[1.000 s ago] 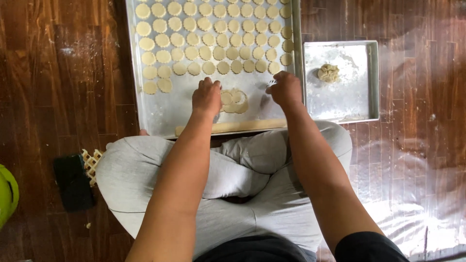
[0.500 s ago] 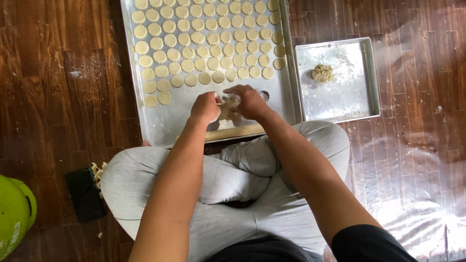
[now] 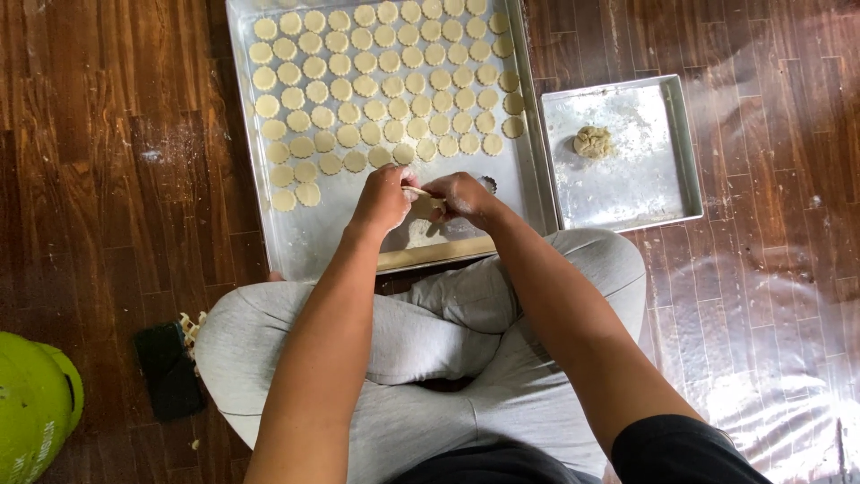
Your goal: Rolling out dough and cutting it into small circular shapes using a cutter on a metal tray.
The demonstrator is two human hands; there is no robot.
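A large metal baking tray (image 3: 309, 233) lies on the wooden floor before my crossed legs, filled with several rows of small scalloped round dough cookies (image 3: 385, 90). My left hand (image 3: 383, 199) and my right hand (image 3: 457, 193) meet over the tray's near edge, both pinching a piece of pale dough (image 3: 421, 202) between them. A small metal cutter (image 3: 488, 184) peeks out just behind my right hand. Under the hands a flattened patch of dough (image 3: 414, 235) lies on the tray.
A smaller square metal tray (image 3: 658, 193) sits to the right with a lump of dough scraps (image 3: 593, 142) in it. A black phone (image 3: 168, 369) lies on the floor at left, a green round container (image 3: 31, 412) at the bottom left. Shiny plastic sheet (image 3: 770, 358) covers the floor at right.
My hands were apart, left on the flat dough and right near the tray's edge. They came together and lifted a piece of dough. The view shifted slightly.
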